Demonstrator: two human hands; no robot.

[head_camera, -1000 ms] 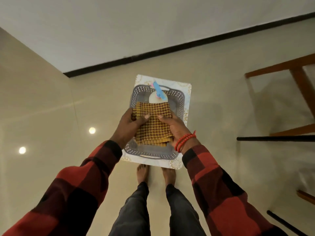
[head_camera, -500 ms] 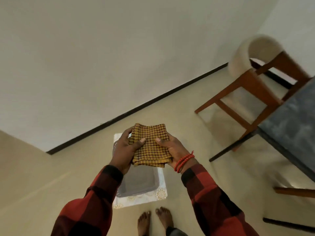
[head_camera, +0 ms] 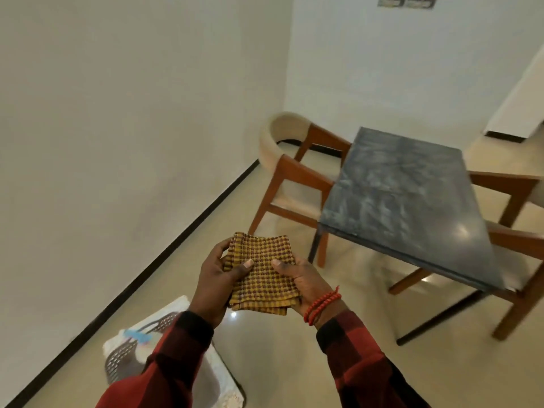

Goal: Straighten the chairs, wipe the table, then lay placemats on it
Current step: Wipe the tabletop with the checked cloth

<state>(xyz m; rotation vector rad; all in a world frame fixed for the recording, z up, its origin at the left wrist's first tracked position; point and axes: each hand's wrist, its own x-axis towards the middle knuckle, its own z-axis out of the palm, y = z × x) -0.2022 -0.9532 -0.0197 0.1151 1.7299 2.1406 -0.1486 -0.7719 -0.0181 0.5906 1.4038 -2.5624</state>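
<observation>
A folded stack of yellow-and-brown checked placemats (head_camera: 260, 273) sits between both my hands at chest height. My left hand (head_camera: 213, 285) grips its left edge with the thumb on top. My right hand (head_camera: 306, 282), with a red bead bracelet at the wrist, holds its right edge, thumb also on top. Ahead to the right stands the dark grey marble-topped table (head_camera: 403, 198). A wooden chair with a cream curved back (head_camera: 290, 169) stands at the table's far left side. Another wooden chair (head_camera: 518, 231) shows at the table's right side, partly hidden by the top.
A grey perforated plastic basket (head_camera: 129, 354) on a white mat lies on the floor at lower left, partly behind my left sleeve. A white wall with a black skirting strip (head_camera: 188, 225) runs along the left. The floor is glossy beige tile.
I lifted the placemats out of the basket and turned right. The basket dropped to the lower left, and the table and chairs came into full view.
</observation>
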